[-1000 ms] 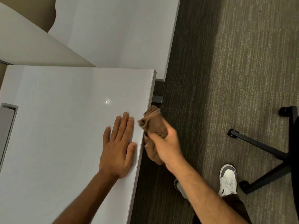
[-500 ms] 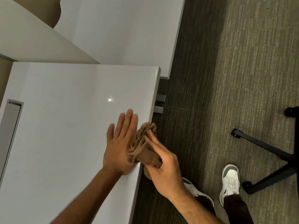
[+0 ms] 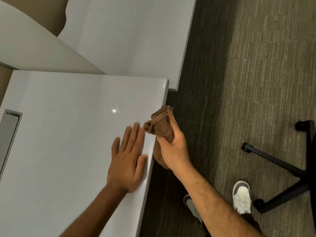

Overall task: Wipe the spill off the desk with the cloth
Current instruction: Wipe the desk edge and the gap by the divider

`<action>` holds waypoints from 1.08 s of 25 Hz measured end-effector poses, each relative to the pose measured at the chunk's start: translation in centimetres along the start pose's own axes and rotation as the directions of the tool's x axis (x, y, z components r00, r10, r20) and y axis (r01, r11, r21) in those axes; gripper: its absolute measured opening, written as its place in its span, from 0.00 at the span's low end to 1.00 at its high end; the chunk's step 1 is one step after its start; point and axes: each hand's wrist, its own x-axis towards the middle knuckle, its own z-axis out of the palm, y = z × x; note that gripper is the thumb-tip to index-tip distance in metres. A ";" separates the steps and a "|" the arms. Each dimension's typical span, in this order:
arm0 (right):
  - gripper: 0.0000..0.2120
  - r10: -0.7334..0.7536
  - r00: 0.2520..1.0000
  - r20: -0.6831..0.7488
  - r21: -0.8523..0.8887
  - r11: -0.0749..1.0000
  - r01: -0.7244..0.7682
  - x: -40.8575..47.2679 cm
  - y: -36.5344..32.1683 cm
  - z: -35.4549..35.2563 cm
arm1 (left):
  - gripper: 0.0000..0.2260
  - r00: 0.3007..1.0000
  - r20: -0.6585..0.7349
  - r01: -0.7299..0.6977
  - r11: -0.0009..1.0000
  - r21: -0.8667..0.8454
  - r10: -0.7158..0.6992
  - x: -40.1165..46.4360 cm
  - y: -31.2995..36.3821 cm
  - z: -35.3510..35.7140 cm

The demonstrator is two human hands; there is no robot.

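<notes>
Right hand (image 3: 172, 147) clenches bunched brown cloth (image 3: 160, 129) off white bench (image 3: 68, 134) edge at frame centre, left hand (image 3: 127, 159) flat, released: wad may skim past the spill.

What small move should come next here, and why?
Probably bring the bunched brown cloth, gripped by the right hand at the white desk edge, inward onto the top beside the flat left hand; most of it hangs off the edge.

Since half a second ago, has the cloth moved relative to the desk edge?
Yes. The brown cloth in the right hand has shifted outward, from beside the left hand toward the desk edge.
</notes>
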 end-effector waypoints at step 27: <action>0.20 0.041 0.996 -0.075 0.026 0.999 -0.039 2.0 -1.5 0.5 | 0.30 1.000 0.003 0.005 1.000 0.004 -0.005 0.0 -0.1 0.1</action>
